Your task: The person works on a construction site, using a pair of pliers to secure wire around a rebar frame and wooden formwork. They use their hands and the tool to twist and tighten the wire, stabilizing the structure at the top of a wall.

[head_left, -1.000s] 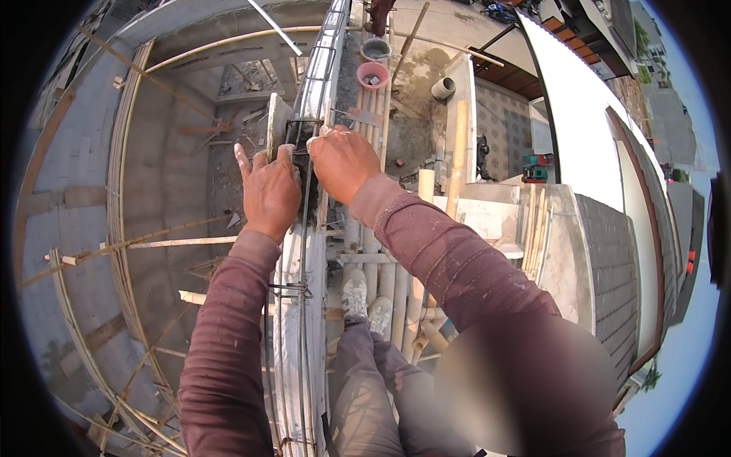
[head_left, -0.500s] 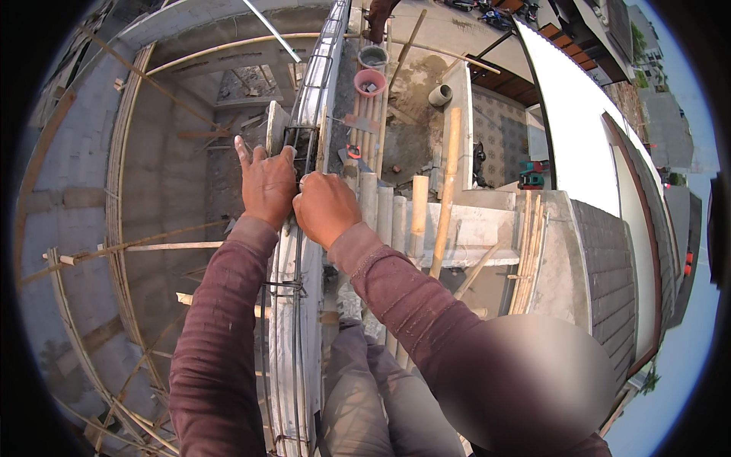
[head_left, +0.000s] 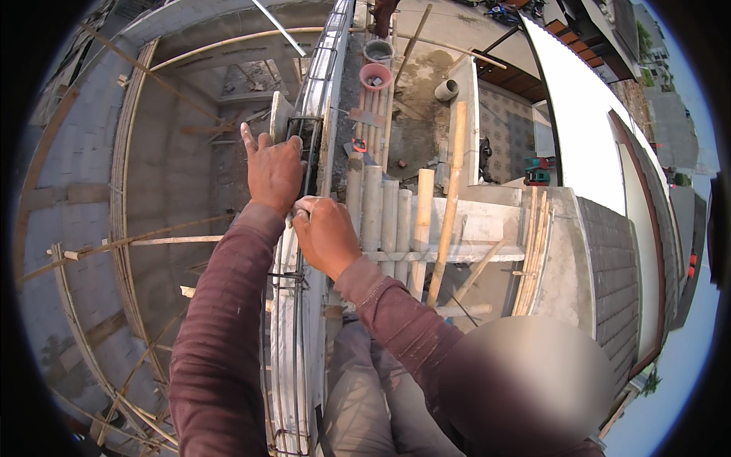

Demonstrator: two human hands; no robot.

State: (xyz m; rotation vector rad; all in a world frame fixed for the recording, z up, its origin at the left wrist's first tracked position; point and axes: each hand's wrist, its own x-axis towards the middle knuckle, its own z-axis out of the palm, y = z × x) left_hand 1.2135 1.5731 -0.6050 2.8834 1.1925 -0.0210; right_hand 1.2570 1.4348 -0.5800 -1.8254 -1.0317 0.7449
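A cage of steel rebar point(head_left: 288, 293) with wire-bound stirrups runs lengthwise along the top of a pale wall point(head_left: 285, 343). My left hand point(head_left: 274, 174) rests over its left side, one outer finger raised and the others curled down beside the bars; what they grip is hidden. Closer to me, my right hand point(head_left: 330, 238) is a closed fist at the cage, thumb and forefinger pressed together. Whatever it pinches cannot be made out. Just beyond my left hand, a square stirrup point(head_left: 306, 119) crosses the bars next to an upright board point(head_left: 280, 114).
Bamboo poles point(head_left: 422, 221) stand and lie to the right. Further off are a pink bucket point(head_left: 365, 84), a grey bucket point(head_left: 378, 43) and a person's leg point(head_left: 383, 15). On the left, the wall drops to a lower room with bamboo scaffolding point(head_left: 126, 244).
My right hand has drawn back toward me along the rebar, apart from the left. My left hand has shifted slightly right and up in the view, which has itself moved a little.
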